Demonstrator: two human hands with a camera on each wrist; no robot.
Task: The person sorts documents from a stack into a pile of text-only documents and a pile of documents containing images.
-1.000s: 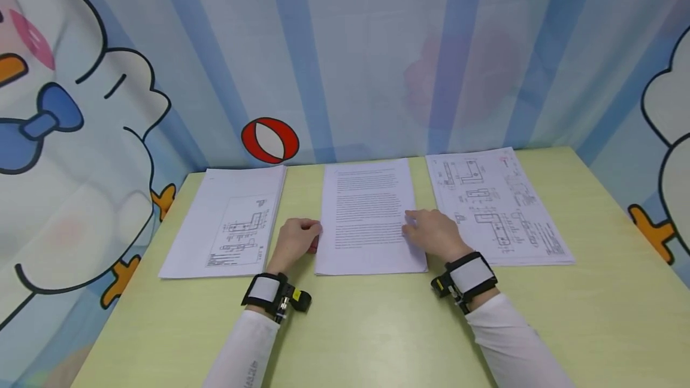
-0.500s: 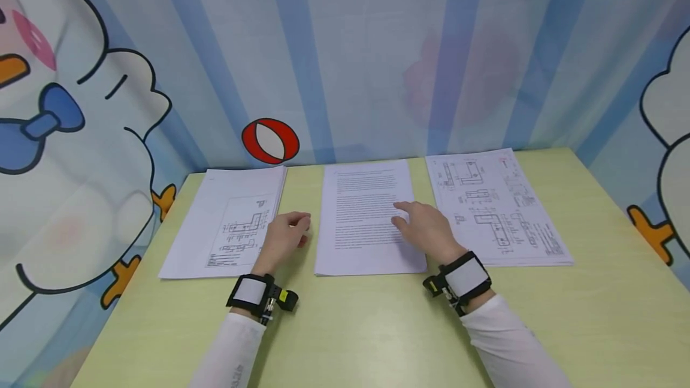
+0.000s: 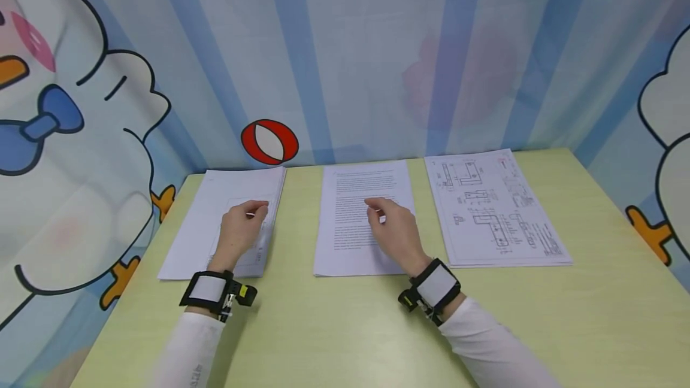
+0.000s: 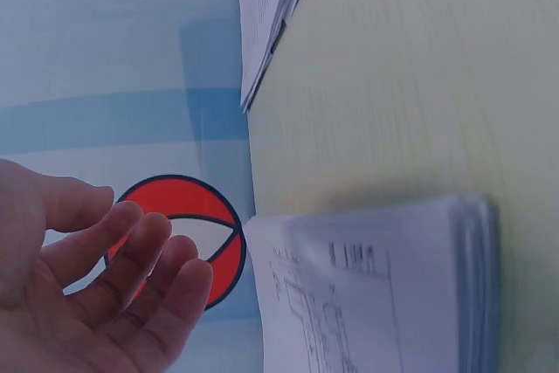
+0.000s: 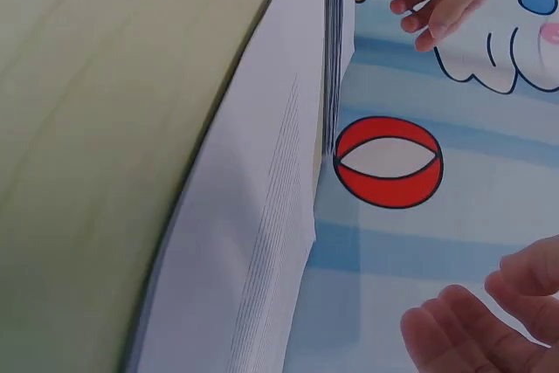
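Three paper stacks lie side by side on the table. Over the left stack, whose top sheet bears a technical drawing, hovers my left hand, fingers loosely curled and holding nothing. In the left wrist view that hand appears raised apart from the stack. My right hand is above the middle stack, which is covered with lines of text. Nothing is in the right hand, its fingers relaxed in the right wrist view. The right stack, with several drawings, has no hand on it.
The pale yellow-green table extends in front of the stacks. A blue striped curtain with cartoon prints hangs behind and at both sides. Each wrist wears a strap with a small camera.
My left hand has moved left from beside the middle stack to above the left stack. My right hand has left the middle stack's right edge and moved left over its text.
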